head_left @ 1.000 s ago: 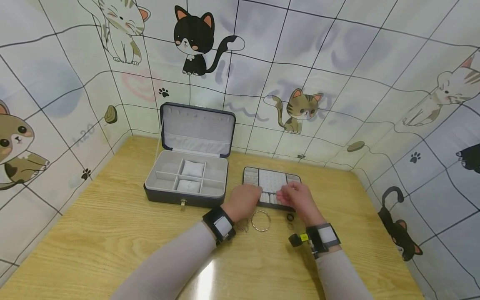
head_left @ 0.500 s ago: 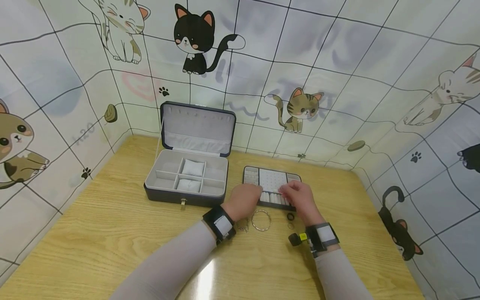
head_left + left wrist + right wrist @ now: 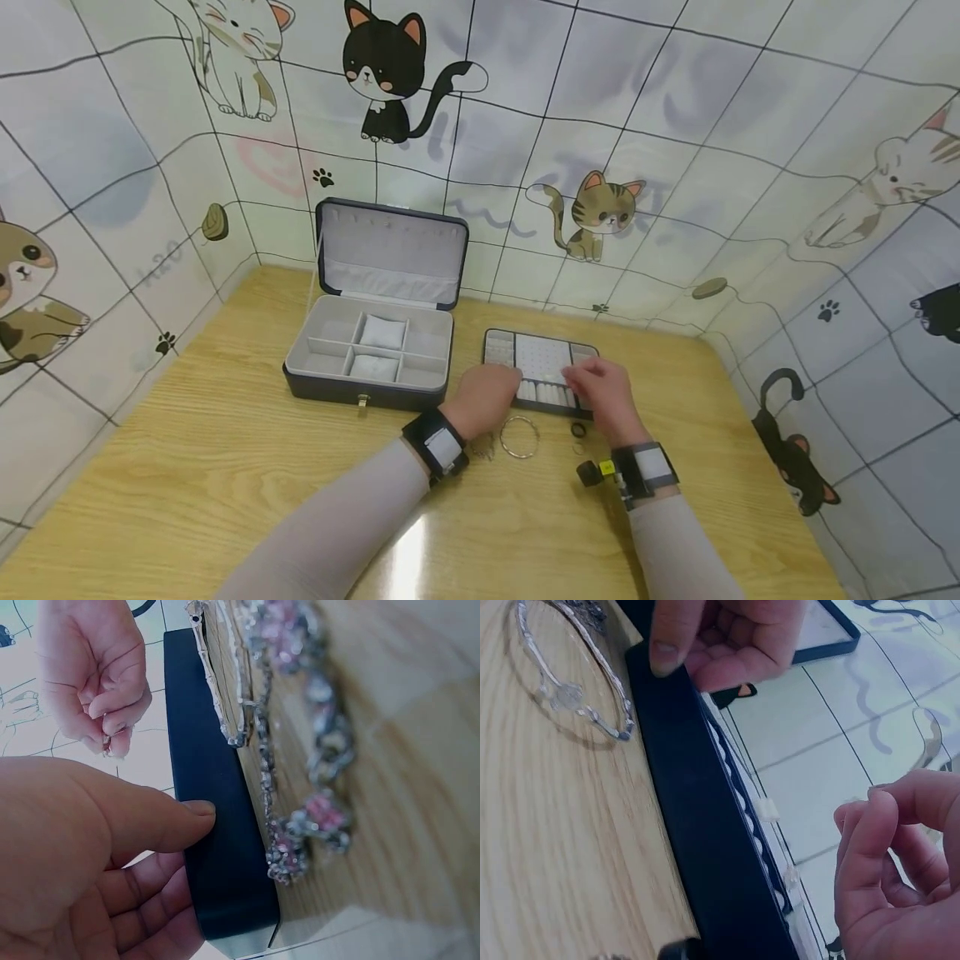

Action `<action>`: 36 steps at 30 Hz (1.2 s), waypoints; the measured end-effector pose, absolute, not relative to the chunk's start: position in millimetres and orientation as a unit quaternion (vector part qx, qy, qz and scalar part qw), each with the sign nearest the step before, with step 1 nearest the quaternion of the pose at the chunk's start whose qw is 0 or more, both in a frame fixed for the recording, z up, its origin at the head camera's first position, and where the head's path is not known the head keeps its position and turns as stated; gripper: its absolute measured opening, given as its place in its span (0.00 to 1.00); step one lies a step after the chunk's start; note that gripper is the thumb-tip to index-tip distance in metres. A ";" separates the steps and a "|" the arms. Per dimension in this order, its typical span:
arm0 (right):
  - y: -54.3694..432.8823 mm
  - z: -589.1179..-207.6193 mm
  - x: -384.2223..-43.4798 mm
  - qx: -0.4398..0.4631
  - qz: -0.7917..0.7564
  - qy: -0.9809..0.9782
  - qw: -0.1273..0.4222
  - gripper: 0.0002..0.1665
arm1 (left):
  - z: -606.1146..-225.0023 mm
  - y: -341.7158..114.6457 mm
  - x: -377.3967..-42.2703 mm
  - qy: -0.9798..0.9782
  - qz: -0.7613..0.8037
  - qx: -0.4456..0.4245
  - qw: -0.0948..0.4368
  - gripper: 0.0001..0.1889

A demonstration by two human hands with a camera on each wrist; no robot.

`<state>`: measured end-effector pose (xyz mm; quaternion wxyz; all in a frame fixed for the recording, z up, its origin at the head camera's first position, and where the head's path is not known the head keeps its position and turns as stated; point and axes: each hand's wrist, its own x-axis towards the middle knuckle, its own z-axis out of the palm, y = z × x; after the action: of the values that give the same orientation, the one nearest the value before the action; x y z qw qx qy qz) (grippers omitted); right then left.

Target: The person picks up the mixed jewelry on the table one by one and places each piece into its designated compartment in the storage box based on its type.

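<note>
While the left hand [image 3: 482,402] gripped a smooth, dark-blue rectangular tray [image 3: 694,787], the right hand [image 3: 606,396], above it, pinched a tiny pale item [image 3: 108,745], unidentifiable; a round, silvery bangle [image 3: 564,696] lay near the left hand.

The wooden table [image 3: 247,450] has a light grain and a streak of glare near its near edge. On its far left stands the open box [image 3: 322,387]. The tray [image 3: 542,358] lies just right of it. On the near side of the tray, left to right, lie a bracelet [image 3: 326,814], a bangle [image 3: 562,696] and a black ring [image 3: 579,436], with a thin ring [image 3: 577,453] just nearer.
</note>
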<state>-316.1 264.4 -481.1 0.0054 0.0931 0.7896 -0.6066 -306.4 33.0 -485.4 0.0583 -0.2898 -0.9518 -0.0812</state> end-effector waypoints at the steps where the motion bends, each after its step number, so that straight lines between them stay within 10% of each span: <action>1: 265.1 -481.7 -316.4 0.096 -0.609 0.787 0.005 0.08 | -484.6 31.8 -305.8 -0.952 -0.083 -0.289 0.058 0.03; 36: 256.7 -488.2 -331.2 0.126 -0.493 0.860 -0.039 0.11 | -485.1 31.1 -305.9 -0.950 -0.074 -0.294 0.068 0.04</action>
<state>-331.2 256.7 -488.2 -0.0387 0.1261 0.8597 -0.4934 -305.9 31.1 -485.1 0.0685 -0.2945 -0.9504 -0.0737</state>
